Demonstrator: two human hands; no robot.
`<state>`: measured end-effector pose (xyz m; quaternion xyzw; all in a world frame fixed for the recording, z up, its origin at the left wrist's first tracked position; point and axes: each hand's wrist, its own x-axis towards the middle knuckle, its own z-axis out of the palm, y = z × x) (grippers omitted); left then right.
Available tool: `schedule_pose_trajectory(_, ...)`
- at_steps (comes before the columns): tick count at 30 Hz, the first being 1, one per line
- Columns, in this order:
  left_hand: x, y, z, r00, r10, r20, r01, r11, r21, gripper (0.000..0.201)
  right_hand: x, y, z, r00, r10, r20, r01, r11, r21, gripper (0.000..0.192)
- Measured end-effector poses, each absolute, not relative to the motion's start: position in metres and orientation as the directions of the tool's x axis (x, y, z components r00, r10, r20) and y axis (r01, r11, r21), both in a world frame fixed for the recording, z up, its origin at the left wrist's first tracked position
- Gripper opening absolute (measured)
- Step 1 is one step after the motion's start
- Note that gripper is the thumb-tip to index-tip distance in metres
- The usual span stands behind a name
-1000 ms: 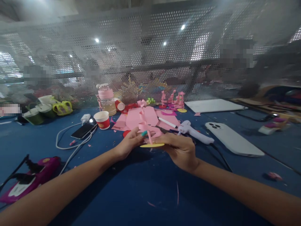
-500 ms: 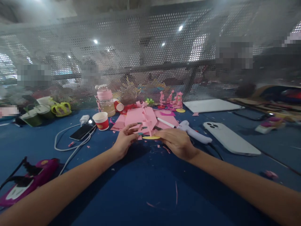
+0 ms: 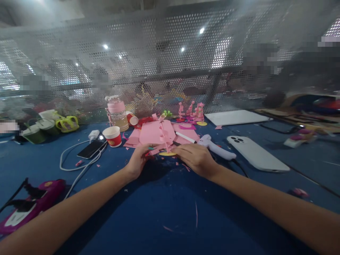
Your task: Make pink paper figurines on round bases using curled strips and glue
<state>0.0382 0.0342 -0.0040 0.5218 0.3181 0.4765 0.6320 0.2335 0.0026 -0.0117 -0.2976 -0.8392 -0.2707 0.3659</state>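
My right hand (image 3: pixel 198 157) is closed, its fingertips pinching the right edge of a flat yellow disc (image 3: pixel 166 154). From this disc rises a thin pink paper stem with curled strips (image 3: pixel 166 138), standing roughly upright. On the other side, my left hand (image 3: pixel 138 159) has its fingers drawn together at the end of a pink paper strip (image 3: pixel 156 151), left of the disc. Its fingertips are partly hidden. Behind both hands lie pink paper sheets (image 3: pixel 151 131), with a white marker (image 3: pixel 185 137) across them. Beside my right hand rests a pale glue gun (image 3: pixel 219 150).
Several similar pink paper figures (image 3: pixel 198 112) stand at the back. On the left are a paper cup (image 3: pixel 112 136), a bottle (image 3: pixel 118 113), a phone (image 3: pixel 91 148) with cable and a purple power strip (image 3: pixel 39 202). A white phone (image 3: pixel 256 154) lies right, before a white board (image 3: pixel 237 117).
My left hand's spread fingers have come down and closed around a pink strip beside the yellow disc. My right hand keeps its hold on the disc. The view has shifted slightly.
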Motion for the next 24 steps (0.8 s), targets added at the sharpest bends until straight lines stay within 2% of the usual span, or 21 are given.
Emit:
schedule_pose_trajectory(5,0.035,0.034,-0.009,0.379,0.877,0.297,-0.153,-0.257,0.954,0.029,0.232,0.001,-0.012,-0.570,0.295,0.767,0.701,0.661,0.266,0.027)
schedule_pose_trajectory(8,0.035,0.034,-0.009,0.425,0.836,0.346,-0.138,-0.318,0.938,0.032,0.231,0.001,-0.014,-0.567,0.286,0.772,0.698,0.664,0.267,0.027)
schedule_pose_trajectory(11,0.037,0.036,-0.010,0.386,0.864,0.323,-0.177,-0.274,0.945,0.031,0.230,0.001,-0.014,-0.566,0.263,0.781,0.700,0.653,0.288,0.026)
schedule_pose_trajectory(15,0.041,0.037,-0.011,0.271,0.941,0.201,-0.248,-0.133,0.960,0.032,0.228,-0.002,-0.013,-0.562,0.245,0.790,0.700,0.650,0.296,0.023)
schedule_pose_trajectory(20,0.042,0.037,-0.009,0.410,0.910,0.053,-0.239,0.051,0.970,0.056,0.225,-0.005,-0.013,-0.548,0.253,0.797,0.708,0.648,0.281,0.022)
schedule_pose_trajectory(24,0.041,0.037,-0.007,0.497,0.866,0.063,-0.255,0.076,0.964,0.044,0.222,-0.006,-0.014,-0.539,0.238,0.808,0.687,0.679,0.258,0.022)
